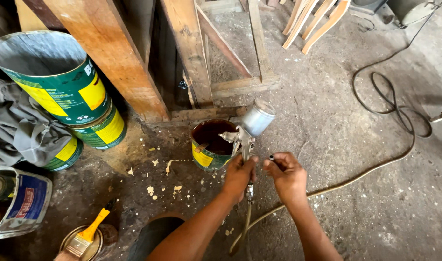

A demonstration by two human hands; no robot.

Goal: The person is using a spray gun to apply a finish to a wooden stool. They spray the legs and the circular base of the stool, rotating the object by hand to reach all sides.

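Over the dusty floor [356, 203], just in front of an open can [209, 145] of dark liquid, the spray gun [245, 135] stands upright in the left hand [238, 176], fingers clamped round its grip. It looks rigid, metal and top-heavy under its cup, best held low on the handle. The right hand [286, 174] pinches a small dark knob [271, 157] just beside it.

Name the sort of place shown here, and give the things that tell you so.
Probably a woodworking or furniture-finishing workshop: a paint spray gun in the left hand, open tins and bare timber frames on a dusty concrete floor.
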